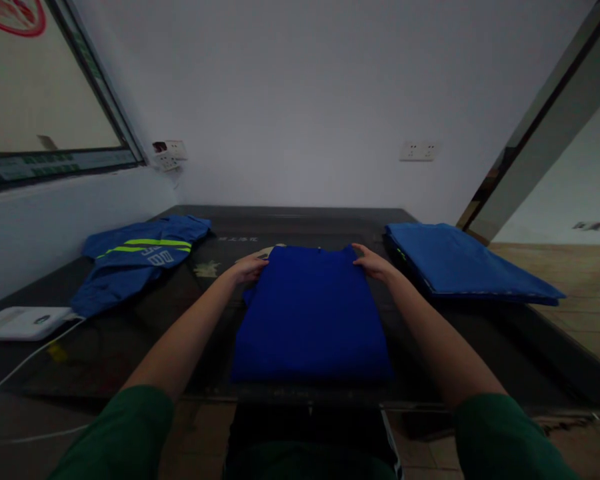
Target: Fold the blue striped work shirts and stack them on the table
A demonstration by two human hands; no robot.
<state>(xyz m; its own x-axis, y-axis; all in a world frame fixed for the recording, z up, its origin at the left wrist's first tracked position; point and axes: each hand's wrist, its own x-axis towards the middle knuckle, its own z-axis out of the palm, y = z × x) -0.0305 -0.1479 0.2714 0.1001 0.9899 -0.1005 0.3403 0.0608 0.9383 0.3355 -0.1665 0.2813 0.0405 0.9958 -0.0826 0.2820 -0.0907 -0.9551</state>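
A folded deep-blue garment point(313, 313) lies flat on the dark table in front of me, its near edge close to the table's front edge. My left hand point(250, 268) is closed on its far left corner, with the thumb on the side edge. At the far right corner, my right hand point(373, 261) pinches the cloth between thumb and fingers. A bit of blue cloth sticks out under the left side, near my left wrist. The undersides of both grips are hidden by the fabric.
A crumpled blue garment point(147, 253) with yellow-green stripes lies at the left. In front of it sits a white device point(25, 323) with a cable point(30, 357). A stack of folded blue garments point(465, 260) rests at the right. Behind the table point(280, 219) stands a wall.
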